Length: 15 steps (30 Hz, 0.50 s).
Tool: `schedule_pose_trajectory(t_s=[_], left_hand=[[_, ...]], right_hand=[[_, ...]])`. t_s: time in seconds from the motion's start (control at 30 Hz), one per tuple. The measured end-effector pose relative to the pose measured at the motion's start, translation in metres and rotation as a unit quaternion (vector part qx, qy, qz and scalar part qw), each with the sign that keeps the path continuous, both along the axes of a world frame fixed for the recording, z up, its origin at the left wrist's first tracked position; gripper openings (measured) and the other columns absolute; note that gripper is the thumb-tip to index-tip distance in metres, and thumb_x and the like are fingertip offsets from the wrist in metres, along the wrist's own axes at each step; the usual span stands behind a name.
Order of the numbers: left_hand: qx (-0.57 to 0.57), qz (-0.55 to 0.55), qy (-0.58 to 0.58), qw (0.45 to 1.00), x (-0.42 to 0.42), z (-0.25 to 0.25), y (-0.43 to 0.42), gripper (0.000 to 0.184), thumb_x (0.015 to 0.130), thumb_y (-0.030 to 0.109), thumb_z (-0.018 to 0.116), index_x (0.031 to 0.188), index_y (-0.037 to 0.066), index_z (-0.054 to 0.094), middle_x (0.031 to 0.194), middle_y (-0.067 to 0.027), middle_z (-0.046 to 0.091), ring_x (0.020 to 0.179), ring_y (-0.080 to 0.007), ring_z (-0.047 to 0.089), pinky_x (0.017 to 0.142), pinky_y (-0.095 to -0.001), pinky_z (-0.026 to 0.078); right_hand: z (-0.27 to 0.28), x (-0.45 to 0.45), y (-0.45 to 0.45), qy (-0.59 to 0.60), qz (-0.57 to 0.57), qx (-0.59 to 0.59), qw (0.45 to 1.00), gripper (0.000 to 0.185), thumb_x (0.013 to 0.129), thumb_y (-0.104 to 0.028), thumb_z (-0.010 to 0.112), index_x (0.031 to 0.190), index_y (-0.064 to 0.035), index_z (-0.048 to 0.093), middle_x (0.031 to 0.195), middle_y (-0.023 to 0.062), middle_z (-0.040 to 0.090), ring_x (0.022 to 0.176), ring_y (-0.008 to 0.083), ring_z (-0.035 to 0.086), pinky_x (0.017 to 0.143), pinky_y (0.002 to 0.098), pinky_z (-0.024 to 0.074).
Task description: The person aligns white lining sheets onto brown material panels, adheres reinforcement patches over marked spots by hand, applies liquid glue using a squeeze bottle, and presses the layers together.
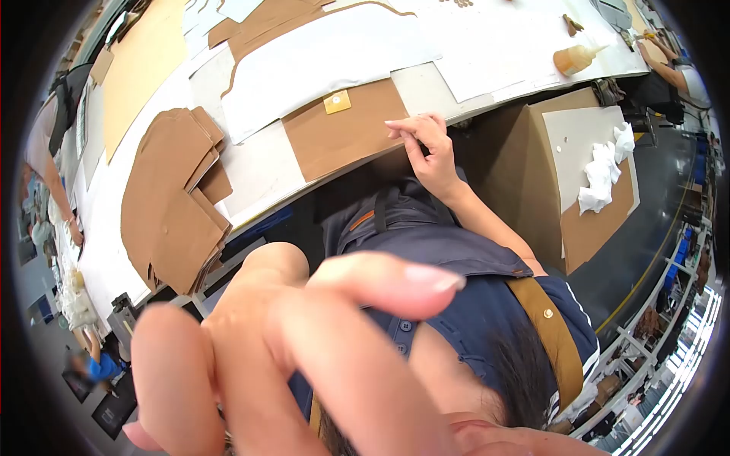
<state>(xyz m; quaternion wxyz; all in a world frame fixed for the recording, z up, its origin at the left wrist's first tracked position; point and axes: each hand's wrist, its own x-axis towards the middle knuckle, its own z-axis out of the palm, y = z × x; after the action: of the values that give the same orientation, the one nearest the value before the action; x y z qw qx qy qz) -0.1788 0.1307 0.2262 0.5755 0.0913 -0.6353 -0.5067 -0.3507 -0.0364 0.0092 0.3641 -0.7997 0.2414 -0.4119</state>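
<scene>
Brown sheet (342, 140) lies at the near edge of a worktable (258, 175), a small yellow square (337, 101) on top, as a worker's right hand (433, 156) hovers by its corner, thumb and fingertips drawn close; whether they pinch anything cannot be told. Nearer the lens, the left hand (258, 334), fingers bent and parted, blocks much of the worker's shirt (456, 319). Stacked brown pieces (167, 190) and a squeeze bottle (574, 59) flank the sheet.
</scene>
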Motion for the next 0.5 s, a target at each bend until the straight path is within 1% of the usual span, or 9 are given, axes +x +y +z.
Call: schedule_pose_trajectory(t_s=[0.23, 0.33, 0.43, 0.47, 0.5], left_hand=[[-0.003, 0.003, 0.019, 1.0, -0.002, -0.001, -0.004, 0.008, 0.098, 0.026, 0.06, 0.092, 0.025, 0.065, 0.104, 0.0098, 0.061, 0.116, -0.0043, 0.052, 0.121, -0.0442, 0.014], [-0.008, 0.026, 0.082, 0.996, 0.008, 0.01, -0.002, 0.008, 0.098, 0.026, 0.06, 0.091, 0.025, 0.065, 0.103, 0.0106, 0.061, 0.116, -0.0037, 0.052, 0.121, -0.0442, 0.014], [-0.055, 0.038, 0.147, 0.987, 0.012, 0.018, -0.004, 0.008, 0.097, 0.026, 0.06, 0.091, 0.026, 0.066, 0.103, 0.0114, 0.061, 0.116, -0.0032, 0.052, 0.121, -0.0442, 0.013], [-0.092, 0.044, 0.135, 0.986, 0.013, 0.015, -0.005, 0.006, 0.099, 0.026, 0.06, 0.105, 0.027, 0.062, 0.113, 0.0108, 0.061, 0.12, -0.0028, 0.053, 0.121, -0.0428, 0.016], [-0.13, 0.05, 0.123, 0.983, 0.014, 0.013, -0.006, 0.018, 0.1, 0.026, 0.061, 0.118, 0.028, 0.058, 0.123, 0.0103, 0.061, 0.124, -0.0025, 0.053, 0.121, -0.0414, 0.02]], right_hand=[[0.001, 0.001, 0.0, -0.004, 0.003, -0.001, 1.0, 0.027, 0.094, 0.005, 0.06, 0.112, -0.0099, 0.073, 0.087, -0.0017, 0.071, 0.083, 0.013, 0.066, 0.099, 0.0347, 0.0363], [0.0, 0.001, 0.001, -0.006, 0.005, 0.006, 1.0, 0.027, 0.093, 0.005, 0.06, 0.112, -0.0097, 0.073, 0.087, -0.0018, 0.071, 0.084, 0.0132, 0.066, 0.099, 0.0348, 0.0367], [-0.002, 0.0, 0.001, -0.008, 0.005, 0.012, 1.0, 0.027, 0.093, 0.005, 0.06, 0.111, -0.0099, 0.073, 0.087, -0.0017, 0.071, 0.084, 0.0137, 0.066, 0.099, 0.0353, 0.0374], [-0.002, 0.0, 0.001, -0.008, 0.006, 0.015, 1.0, 0.027, 0.092, 0.005, 0.06, 0.111, -0.0101, 0.073, 0.087, -0.0017, 0.071, 0.083, 0.0139, 0.066, 0.099, 0.0354, 0.0376], [-0.001, 0.0, 0.001, -0.005, 0.006, 0.013, 1.0, 0.028, 0.093, 0.006, 0.059, 0.112, -0.01, 0.073, 0.087, -0.0015, 0.071, 0.084, 0.0134, 0.066, 0.099, 0.0347, 0.0371]])
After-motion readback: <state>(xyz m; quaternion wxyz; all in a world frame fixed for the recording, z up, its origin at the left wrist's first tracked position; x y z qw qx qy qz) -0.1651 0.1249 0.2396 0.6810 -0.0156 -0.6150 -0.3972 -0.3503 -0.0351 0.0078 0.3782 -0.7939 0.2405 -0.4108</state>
